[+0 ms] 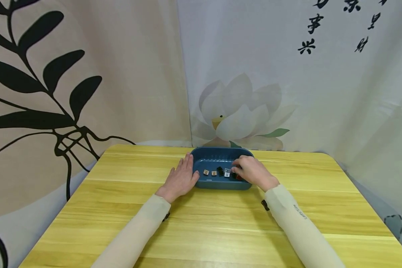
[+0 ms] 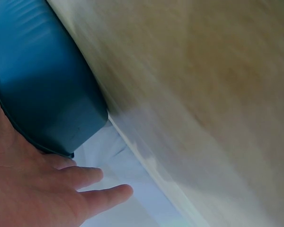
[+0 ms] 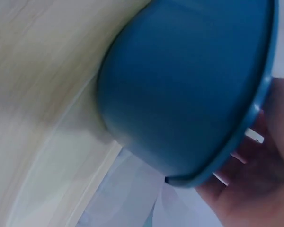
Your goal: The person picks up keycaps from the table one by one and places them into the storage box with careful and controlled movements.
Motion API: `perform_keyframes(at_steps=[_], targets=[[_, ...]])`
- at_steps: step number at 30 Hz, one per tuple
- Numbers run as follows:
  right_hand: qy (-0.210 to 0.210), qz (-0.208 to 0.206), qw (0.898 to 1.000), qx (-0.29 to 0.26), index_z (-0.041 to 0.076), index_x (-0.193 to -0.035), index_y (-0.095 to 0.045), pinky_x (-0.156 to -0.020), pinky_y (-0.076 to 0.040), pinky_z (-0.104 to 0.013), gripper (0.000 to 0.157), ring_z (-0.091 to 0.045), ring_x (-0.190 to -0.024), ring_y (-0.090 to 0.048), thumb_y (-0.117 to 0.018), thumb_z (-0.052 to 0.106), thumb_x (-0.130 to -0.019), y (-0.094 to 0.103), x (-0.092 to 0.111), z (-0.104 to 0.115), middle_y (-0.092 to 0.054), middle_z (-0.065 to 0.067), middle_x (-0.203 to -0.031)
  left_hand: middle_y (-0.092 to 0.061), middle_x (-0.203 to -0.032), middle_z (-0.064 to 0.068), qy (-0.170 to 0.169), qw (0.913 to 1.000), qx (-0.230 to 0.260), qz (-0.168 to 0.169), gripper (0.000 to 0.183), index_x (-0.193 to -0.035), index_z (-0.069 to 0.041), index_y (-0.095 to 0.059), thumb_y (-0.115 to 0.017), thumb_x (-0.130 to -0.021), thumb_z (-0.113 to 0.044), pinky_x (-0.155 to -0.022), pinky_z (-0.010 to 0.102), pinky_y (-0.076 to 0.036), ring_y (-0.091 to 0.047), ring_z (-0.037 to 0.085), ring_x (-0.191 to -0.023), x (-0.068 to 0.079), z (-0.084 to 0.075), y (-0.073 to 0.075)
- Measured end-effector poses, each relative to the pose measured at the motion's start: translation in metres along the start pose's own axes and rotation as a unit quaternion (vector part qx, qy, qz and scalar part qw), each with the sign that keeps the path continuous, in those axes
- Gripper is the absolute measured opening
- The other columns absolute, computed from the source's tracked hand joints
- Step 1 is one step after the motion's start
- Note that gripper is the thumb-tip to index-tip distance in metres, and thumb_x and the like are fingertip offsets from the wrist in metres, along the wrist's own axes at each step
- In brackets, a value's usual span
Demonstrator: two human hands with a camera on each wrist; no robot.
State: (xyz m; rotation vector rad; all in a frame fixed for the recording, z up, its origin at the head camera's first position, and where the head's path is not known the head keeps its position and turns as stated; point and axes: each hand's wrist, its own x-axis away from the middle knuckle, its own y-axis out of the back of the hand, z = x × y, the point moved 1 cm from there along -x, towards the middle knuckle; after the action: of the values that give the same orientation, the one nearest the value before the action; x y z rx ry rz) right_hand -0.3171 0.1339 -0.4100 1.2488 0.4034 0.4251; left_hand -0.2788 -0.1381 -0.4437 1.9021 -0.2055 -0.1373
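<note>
A dark blue rectangular tray [image 1: 214,185] with rounded corners stands near the table's far edge. My left hand [image 1: 179,178] rests against its left end, with the fingers straight over the rim. In the left wrist view, that hand [image 2: 42,189] lies along the tray's side [image 2: 47,80]. My right hand [image 1: 254,171] reaches over the right end, with bent fingers down among the small pieces. Inside lie two pale square pieces [image 1: 206,172], black pieces [image 1: 220,171], white pieces [image 1: 227,174] and a reddish piece [image 1: 239,178] by the right fingers. The tray wall [image 3: 180,90] hides those fingertips in the right wrist view.
The tray stands on a yellow wood-grain table [image 1: 217,227]. Behind the table hangs a pale cloth [image 1: 147,74] printed with dark leaves, a lotus and characters. It comes close to the table's far edge.
</note>
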Motion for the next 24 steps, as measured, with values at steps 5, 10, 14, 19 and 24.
perform_keyframes(at_steps=[5,10,14,19,24], targets=[[0.001,-0.053,0.999,0.005,0.005,-0.124,-0.075,-0.082,-0.058,-0.043,0.03,-0.025,-0.095,-0.067,-0.066,0.024,-0.103,0.004,0.011,-0.001,-0.071,-0.009,-0.113,-0.005,-0.173,0.014,-0.003,1.0,-0.001,-0.002,0.073,-0.165,0.0,-0.011,-0.036,-0.109,-0.04,-0.118,0.067,-0.026,-0.018,0.04,-0.156,-0.001,0.001,0.001],[0.002,-0.093,0.996,0.003,0.005,-0.124,-0.075,-0.089,-0.057,-0.049,0.032,-0.03,-0.105,-0.068,-0.065,0.028,-0.103,0.007,0.024,-0.004,-0.07,-0.012,-0.119,-0.004,-0.173,0.014,-0.004,1.0,0.0,-0.001,0.073,-0.165,0.0,-0.011,-0.035,-0.109,-0.041,-0.118,0.067,-0.025,-0.017,0.04,-0.156,-0.002,0.004,0.0],[-0.001,-0.116,0.993,-0.006,0.005,-0.127,-0.073,-0.095,-0.054,-0.053,0.036,-0.033,-0.113,-0.067,-0.064,0.031,-0.104,0.009,0.033,-0.008,-0.069,-0.014,-0.125,-0.003,-0.173,0.014,-0.003,1.0,0.003,0.001,0.074,-0.165,0.0,-0.01,-0.035,-0.109,-0.041,-0.118,0.067,-0.025,-0.016,0.041,-0.156,-0.002,0.007,0.0],[-0.006,-0.137,0.991,-0.004,0.004,-0.13,-0.071,-0.099,-0.052,-0.055,0.038,-0.037,-0.117,-0.064,-0.066,0.03,-0.103,0.01,0.043,-0.011,-0.066,-0.017,-0.131,-0.004,-0.173,0.015,-0.006,1.0,0.003,0.001,0.074,-0.165,0.0,-0.01,-0.036,-0.109,-0.042,-0.118,0.067,-0.025,-0.016,0.041,-0.156,-0.004,0.008,0.001],[-0.007,-0.15,0.989,0.0,0.002,-0.135,-0.068,-0.101,-0.05,-0.058,0.043,-0.042,-0.124,-0.061,-0.067,0.031,-0.102,0.007,0.052,-0.013,-0.06,-0.021,-0.141,-0.005,-0.173,0.016,-0.012,0.9999,0.0,0.004,0.075,-0.165,0.0,-0.011,-0.036,-0.109,-0.044,-0.118,0.068,-0.024,-0.015,0.041,-0.156,-0.004,0.012,0.002]])
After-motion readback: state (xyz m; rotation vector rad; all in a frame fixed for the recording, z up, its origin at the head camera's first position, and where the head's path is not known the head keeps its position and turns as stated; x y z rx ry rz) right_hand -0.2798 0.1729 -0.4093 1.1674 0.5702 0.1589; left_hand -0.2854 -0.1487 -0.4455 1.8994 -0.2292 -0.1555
